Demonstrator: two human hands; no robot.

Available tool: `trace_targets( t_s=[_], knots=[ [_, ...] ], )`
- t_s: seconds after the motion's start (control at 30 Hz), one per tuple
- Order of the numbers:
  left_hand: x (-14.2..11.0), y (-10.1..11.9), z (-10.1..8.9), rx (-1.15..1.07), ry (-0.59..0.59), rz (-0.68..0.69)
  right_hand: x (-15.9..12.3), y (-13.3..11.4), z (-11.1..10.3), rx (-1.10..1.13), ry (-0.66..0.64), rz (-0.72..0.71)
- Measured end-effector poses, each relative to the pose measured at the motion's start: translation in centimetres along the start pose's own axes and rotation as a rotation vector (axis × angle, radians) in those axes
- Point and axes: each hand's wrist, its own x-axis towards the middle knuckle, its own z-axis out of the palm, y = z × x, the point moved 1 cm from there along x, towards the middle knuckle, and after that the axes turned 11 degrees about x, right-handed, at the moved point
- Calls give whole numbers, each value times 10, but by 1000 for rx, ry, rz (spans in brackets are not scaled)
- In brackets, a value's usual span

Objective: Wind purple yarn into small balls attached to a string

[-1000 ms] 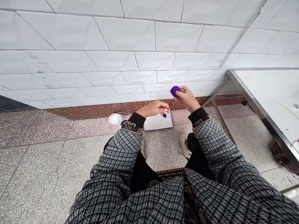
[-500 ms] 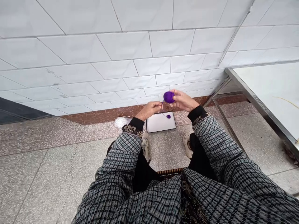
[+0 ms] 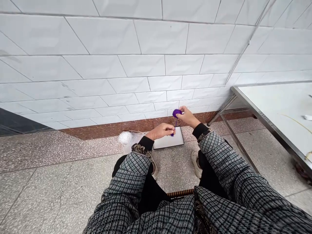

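Observation:
My right hand [image 3: 187,116] is closed around a purple ball of yarn [image 3: 176,112], holding it up in front of the wall. A purple strand [image 3: 175,123] runs down from the ball to my left hand [image 3: 162,130], whose fingertips pinch it. Just below those fingertips a small bit of purple yarn [image 3: 172,134] shows, partly hidden by the hand. Under both hands a white open box or tray [image 3: 168,142] with a dark edge lies on the floor. My left hand covers part of it.
White yarn [image 3: 125,137] in a clear plastic bag [image 3: 130,146] lies left of the box. A metal-framed table [image 3: 275,126] stands at the right. The white tiled wall [image 3: 151,71] rises ahead. My shoes [image 3: 196,164] rest on the speckled floor.
The ball in my right hand has turned, and its strand now drops more steeply to my left hand. My left hand sits lower relative to the ball. The view has tilted upward.

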Motion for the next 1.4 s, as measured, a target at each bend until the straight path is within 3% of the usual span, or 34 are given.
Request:
trace_targets(
  t_s=[0.03,0.1,0.2,0.27,0.37,0.53,0.67,0.8,0.93,1.07,1.2,1.3,1.4],
  knots=[
    [-1,2,-3,5,18,2,-4,0,0,-92,-34,30],
    [-2,2,-9,-15,79,-3,-16,-1,0,-167,-254,181],
    [1,-8,-20,-144,150,-39,-35,-9,-1,17,-603,325],
    [8,-17,-25,-226,164,-64,-41,-15,-5,207,-674,317],
    [26,-27,-28,-312,182,-41,-32,-21,-11,508,-570,238],
    [58,-35,-17,-242,88,-93,14,-14,-17,745,-141,70],
    [61,-39,-11,-70,23,-112,38,2,-16,604,133,72],
    [46,-29,-13,96,14,-79,42,12,-10,342,187,37],
    [27,-14,-16,229,118,-35,36,11,-3,66,159,-36],
    [10,-10,-24,157,284,-27,26,6,7,-117,-5,-47],
    [-1,-18,-36,15,405,-73,19,5,15,-139,-316,-5],
    [-3,-27,-43,-29,424,-118,15,3,19,-99,-576,50],
    [-2,-38,-47,-39,432,-153,11,-1,18,98,-834,131]
  ],
)
